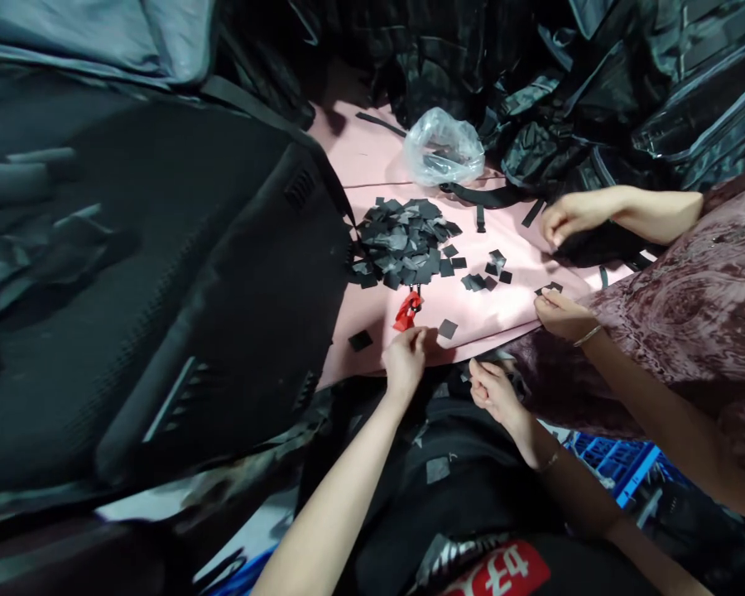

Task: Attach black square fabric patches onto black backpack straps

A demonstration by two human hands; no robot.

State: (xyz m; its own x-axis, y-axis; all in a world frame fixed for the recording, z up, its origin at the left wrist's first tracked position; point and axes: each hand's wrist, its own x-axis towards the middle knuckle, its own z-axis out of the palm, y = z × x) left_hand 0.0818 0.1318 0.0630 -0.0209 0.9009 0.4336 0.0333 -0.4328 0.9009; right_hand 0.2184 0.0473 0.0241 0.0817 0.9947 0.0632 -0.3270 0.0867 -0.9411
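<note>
My left hand reaches onto the pink table, its fingertips pinched on the near end of a small red cutting tool. My right hand hovers at the table's front edge with fingers curled over dark fabric; whether it holds anything is hidden. A loose black square lies just right of my left fingertips and another black square to their left. Behind the red tool is a heap of black squares.
A co-worker in a maroon patterned garment sits at the right, one hand on black material, the other hand at the table edge. A clear plastic bag lies at the back. Black bags crowd the left and rear.
</note>
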